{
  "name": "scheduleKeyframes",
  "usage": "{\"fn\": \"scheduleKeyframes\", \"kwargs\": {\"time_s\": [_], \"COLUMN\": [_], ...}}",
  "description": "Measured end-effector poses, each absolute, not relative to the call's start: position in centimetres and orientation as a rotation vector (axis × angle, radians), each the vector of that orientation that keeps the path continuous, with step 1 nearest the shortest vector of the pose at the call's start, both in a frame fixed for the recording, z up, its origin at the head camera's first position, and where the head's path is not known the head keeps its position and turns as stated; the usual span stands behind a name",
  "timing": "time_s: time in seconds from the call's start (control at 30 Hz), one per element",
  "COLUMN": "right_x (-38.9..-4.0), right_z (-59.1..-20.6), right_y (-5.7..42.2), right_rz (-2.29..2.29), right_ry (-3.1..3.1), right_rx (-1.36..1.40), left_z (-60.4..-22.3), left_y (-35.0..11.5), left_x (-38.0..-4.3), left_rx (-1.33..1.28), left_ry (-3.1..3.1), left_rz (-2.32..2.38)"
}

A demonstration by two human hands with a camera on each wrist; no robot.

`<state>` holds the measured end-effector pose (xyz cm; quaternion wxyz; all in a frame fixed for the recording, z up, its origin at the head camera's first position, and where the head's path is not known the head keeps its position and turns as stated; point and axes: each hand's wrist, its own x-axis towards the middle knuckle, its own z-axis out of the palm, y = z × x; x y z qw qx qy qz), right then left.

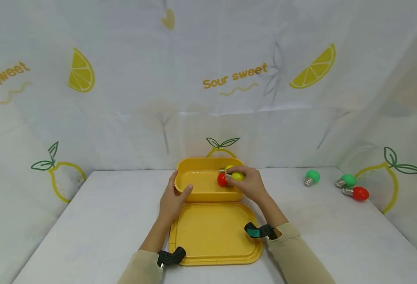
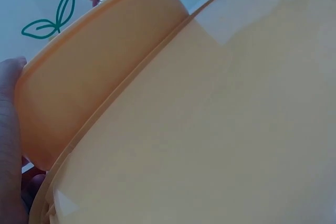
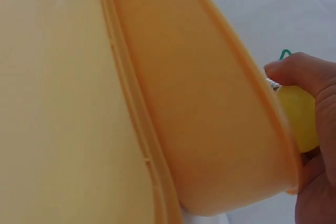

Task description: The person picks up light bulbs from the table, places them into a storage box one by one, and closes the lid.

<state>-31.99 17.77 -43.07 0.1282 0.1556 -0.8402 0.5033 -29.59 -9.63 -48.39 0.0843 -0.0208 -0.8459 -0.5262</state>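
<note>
My left hand [image 1: 170, 203] grips the left end of a yellow plastic box [image 1: 206, 196], its thumb near the front rim. Over the right end of that box, my right hand [image 1: 249, 184] pinches a yellow light bulb [image 1: 238, 176] with a silver screw base. In the right wrist view the yellow bulb [image 3: 296, 116] shows between thumb and fingers, partly behind the box rim. A red bulb [image 1: 222, 180] and another yellow bulb [image 1: 228, 168] lie inside the box, close to the right fingertips and partly hidden.
A flat yellow lid [image 1: 215, 232] lies on the white table [image 1: 123, 221] in front of the box, under both forearms. Farther right are a green bulb [image 1: 313, 176], a second green bulb [image 1: 348, 180] and a red bulb [image 1: 361, 193]. A printed white cloth [image 1: 130, 130] hangs behind.
</note>
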Motion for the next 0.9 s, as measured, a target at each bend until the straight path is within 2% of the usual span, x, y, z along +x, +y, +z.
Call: {"fn": "scheduleKeyframes", "kwargs": {"time_s": [0.53,0.9], "right_x": [-32.0,-31.7], "right_z": [-44.6,-43.1], "right_y": [17.5,17.0], "right_rz": [1.264,0.869], "right_ry": [-2.484,-2.66], "right_rx": [0.542,0.521], "left_z": [-48.3,-48.4], "left_y": [-9.8,-9.6], "left_x": [-29.6,-29.7], "left_rx": [-0.064,-0.064], "left_ry": [-2.533,-2.534], "left_rz": [-1.521,-1.507]}}
